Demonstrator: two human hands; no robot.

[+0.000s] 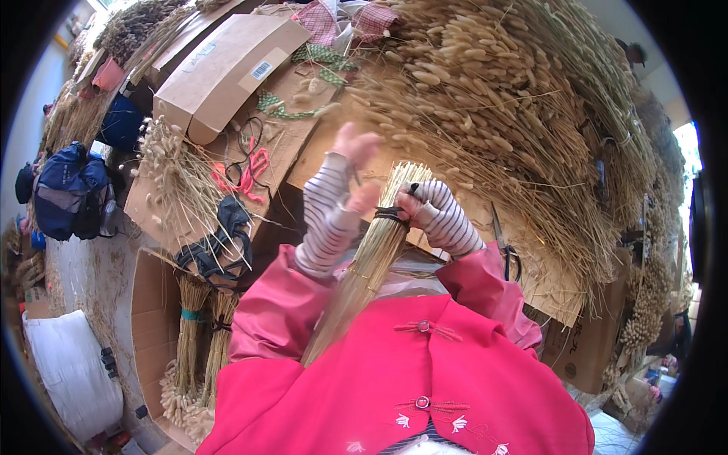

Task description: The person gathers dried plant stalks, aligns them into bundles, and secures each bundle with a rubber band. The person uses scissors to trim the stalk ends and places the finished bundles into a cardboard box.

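Note:
A thick bundle of dried grass stems point(372, 256) slants across my lap, its cut ends pointing away from me. A black tie point(389, 214) wraps around it near those ends, and a thin yellowish band circles it lower down. My right hand point(418, 205), in a striped fingerless sleeve, rests against the bundle and pinches the black tie. My left hand point(354, 148) is blurred and raised left of the stem ends, fingers and thumb apart, with no object clearly visible in it. The bundle's lower end is hidden by my pink clothing.
Loose bunny-tail grass point(483, 85) is heaped across the table. Scissors point(505, 244) lie to the right. Black straps point(219, 242), pink cord point(250, 168) and a cardboard box point(227, 71) are on the left. Tied bundles point(190, 341) stand heads-down in an open carton point(153, 324).

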